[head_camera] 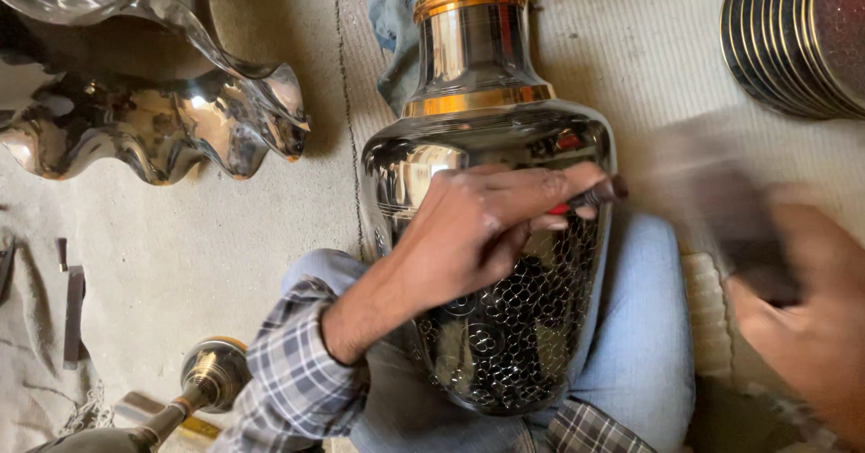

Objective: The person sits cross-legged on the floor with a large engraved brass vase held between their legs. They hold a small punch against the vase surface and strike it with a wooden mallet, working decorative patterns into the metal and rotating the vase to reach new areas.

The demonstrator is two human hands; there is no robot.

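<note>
Left hand (478, 228) pinches a thin tool (590, 199) against the vase (491, 147) beneath it; blurred right hand (802, 313) grips a dark block (734, 228).

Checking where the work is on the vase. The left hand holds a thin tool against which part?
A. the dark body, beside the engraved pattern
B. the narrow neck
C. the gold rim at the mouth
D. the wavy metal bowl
A: the left hand holds the tool on the dark body of the vase, just above the engraved pattern.
</note>
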